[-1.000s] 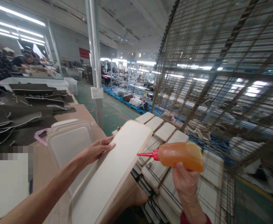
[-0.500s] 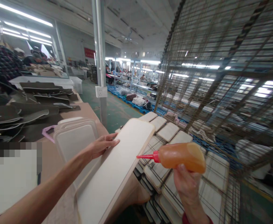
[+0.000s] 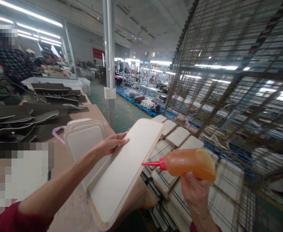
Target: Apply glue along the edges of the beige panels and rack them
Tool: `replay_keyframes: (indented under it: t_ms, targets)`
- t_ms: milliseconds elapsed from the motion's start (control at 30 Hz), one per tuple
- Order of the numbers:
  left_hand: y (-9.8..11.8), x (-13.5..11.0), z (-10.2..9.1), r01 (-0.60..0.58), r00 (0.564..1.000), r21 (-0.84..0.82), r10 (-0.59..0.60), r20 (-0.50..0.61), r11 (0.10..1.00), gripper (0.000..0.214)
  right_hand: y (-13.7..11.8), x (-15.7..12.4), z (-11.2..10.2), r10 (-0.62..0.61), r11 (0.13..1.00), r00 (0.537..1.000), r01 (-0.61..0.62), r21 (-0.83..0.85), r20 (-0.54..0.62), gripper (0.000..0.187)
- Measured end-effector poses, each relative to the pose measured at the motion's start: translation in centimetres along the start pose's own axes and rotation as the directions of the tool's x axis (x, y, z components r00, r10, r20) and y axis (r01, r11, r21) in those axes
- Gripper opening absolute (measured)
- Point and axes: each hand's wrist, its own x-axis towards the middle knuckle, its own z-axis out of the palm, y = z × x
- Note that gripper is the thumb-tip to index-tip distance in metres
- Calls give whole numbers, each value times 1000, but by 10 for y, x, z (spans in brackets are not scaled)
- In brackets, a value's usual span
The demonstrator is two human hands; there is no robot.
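My left hand (image 3: 113, 143) is closed on the left edge of a long white panel (image 3: 129, 164) with rounded corners, thumb on its face and fingers behind. The panel is tilted, its far end raised. In my right hand (image 3: 196, 193) is a squeeze bottle (image 3: 190, 164) of amber liquid, probably glue, lying on its side. Its red nozzle (image 3: 152, 163) points left, the tip at the panel's right edge; whether it touches, I cannot tell. Behind my left forearm leans a stack of similar white panels (image 3: 84, 145).
On the right, more white panels (image 3: 179, 136) lie on a wire rack (image 3: 246, 206), beside a raised wire grid (image 3: 219, 80). Dark cut pieces (image 3: 47, 112) cover the table (image 3: 95, 112) at the left. A post with a socket (image 3: 110, 93) stands ahead. Another person (image 3: 13, 61) is at far left.
The panel and my left hand have shifted right and away from me, so its near end now shows. The nozzle tip sits further down the panel's edge. My view has turned slightly left.
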Motion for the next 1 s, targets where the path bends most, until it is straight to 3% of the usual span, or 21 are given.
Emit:
replay_keyframes:
  t_ms: [167, 400, 1000]
  targets:
    - [1, 6, -4, 2, 1000, -6, -2, 21, 1000, 71, 3, -1, -5, 16, 999, 1000, -15, -42, 18, 44]
    - [5, 14, -3, -5, 1000, -10, 5, 8, 1000, 71, 10, -5, -13, -20, 987, 999, 27, -160, 41, 36]
    - [16, 28, -3, 21, 1000, -30, -21, -1, 999, 71, 7, -12, -11, 3, 994, 997, 5, -105, 72, 33]
